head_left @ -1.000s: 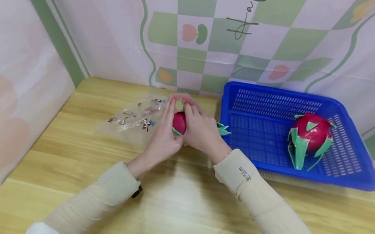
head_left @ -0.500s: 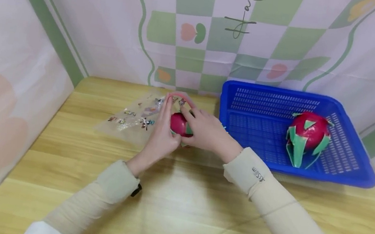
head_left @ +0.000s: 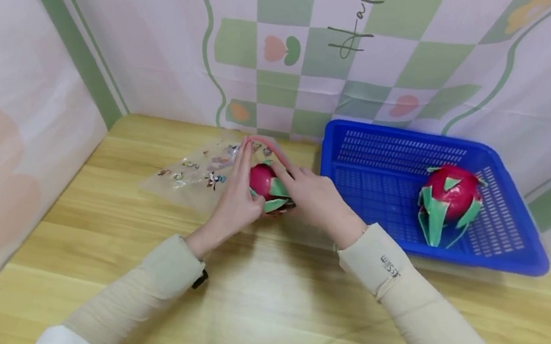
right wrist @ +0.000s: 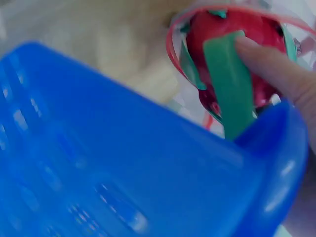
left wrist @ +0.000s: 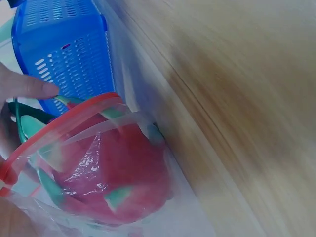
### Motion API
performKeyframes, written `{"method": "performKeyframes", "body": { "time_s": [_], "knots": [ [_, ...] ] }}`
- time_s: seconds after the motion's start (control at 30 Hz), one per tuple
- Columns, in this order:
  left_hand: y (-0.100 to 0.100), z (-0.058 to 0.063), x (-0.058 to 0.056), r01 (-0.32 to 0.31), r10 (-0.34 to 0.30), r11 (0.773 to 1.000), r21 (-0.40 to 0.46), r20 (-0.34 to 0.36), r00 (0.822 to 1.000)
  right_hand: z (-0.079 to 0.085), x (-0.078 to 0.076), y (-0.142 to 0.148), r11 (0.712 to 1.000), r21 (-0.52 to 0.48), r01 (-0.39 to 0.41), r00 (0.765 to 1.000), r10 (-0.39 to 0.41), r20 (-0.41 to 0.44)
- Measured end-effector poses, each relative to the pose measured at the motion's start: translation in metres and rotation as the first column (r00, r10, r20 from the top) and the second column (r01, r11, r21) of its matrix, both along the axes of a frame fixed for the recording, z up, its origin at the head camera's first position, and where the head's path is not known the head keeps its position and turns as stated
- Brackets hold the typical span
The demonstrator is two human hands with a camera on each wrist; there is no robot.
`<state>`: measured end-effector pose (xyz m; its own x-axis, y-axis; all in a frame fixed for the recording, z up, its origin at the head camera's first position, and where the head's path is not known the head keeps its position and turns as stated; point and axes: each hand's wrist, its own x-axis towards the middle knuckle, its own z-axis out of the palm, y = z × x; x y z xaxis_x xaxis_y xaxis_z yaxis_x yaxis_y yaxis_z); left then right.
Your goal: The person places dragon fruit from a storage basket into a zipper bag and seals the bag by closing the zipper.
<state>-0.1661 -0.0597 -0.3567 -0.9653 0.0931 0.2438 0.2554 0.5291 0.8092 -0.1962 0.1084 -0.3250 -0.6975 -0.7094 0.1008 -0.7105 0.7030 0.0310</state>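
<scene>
A red dragon fruit (head_left: pixel 261 180) with green leaf flaps sits mostly inside a clear printed zip bag (head_left: pixel 184 180). Through the plastic in the left wrist view, its body (left wrist: pixel 123 163) lies past the bag's red rim (left wrist: pixel 106 98). My left hand (head_left: pixel 236 202) holds the bag's mouth, long fingers upright along its near side and thumb by the fruit. From the right, my right hand (head_left: pixel 321 202) grips the fruit's leafy end, its fingers reaching over the bag's opening. The right wrist view has the thumb (right wrist: pixel 274 66) against a green leaf (right wrist: pixel 227 79).
Close to the right hand stands a blue perforated basket (head_left: pixel 361 241); its wall fills much of the right wrist view. Inside it rests a second dragon fruit (head_left: pixel 455 191). Everything is on a wooden table (head_left: pixel 256 310), with a patterned cloth (head_left: pixel 276 90) behind.
The right hand has shifted right and slightly down, away from the left fingers, so more of the fruit and its leaves shows. The left hand stays nearly in place; the view has drifted slightly.
</scene>
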Motion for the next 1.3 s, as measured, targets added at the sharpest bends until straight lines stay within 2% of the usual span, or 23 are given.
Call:
{"method": "performKeyframes", "body": {
  "time_s": [0.17,0.27,0.4,0.5,0.83,1.1,1.3],
  "knots": [
    [-0.001,0.001,0.002,-0.003,0.003,1.0,-0.01,-0.005,1.0,-0.005,0.004,0.003,0.999,-0.051,0.002,0.999,-0.003,-0.033],
    [0.0,0.001,0.002,-0.008,0.008,0.999,-0.032,-0.014,1.0,-0.01,0.006,0.003,0.999,-0.044,-0.027,0.993,0.022,-0.112],
    [0.001,0.002,0.003,-0.009,0.008,0.999,-0.054,-0.015,1.0,-0.02,0.007,0.002,0.997,-0.009,-0.078,0.961,0.072,-0.266],
    [0.002,0.003,0.004,-0.01,0.01,0.999,-0.05,-0.005,1.0,-0.025,0.007,0.001,0.995,-0.011,-0.098,0.943,0.089,-0.321],
    [-0.001,0.004,0.004,0.005,-0.006,0.999,-0.044,-0.011,1.0,-0.027,0.005,0.002,0.988,-0.062,-0.141,0.937,0.113,-0.33],
    [-0.005,0.0,0.01,0.055,-0.065,0.986,-0.159,-0.062,0.996,-0.03,0.003,0.005,0.991,-0.066,-0.117,0.942,0.09,-0.324],
    [-0.005,-0.003,0.011,0.027,-0.042,0.988,-0.152,-0.097,0.994,-0.029,0.001,0.0,0.991,-0.073,-0.109,0.928,0.076,-0.365]
  ]
}}
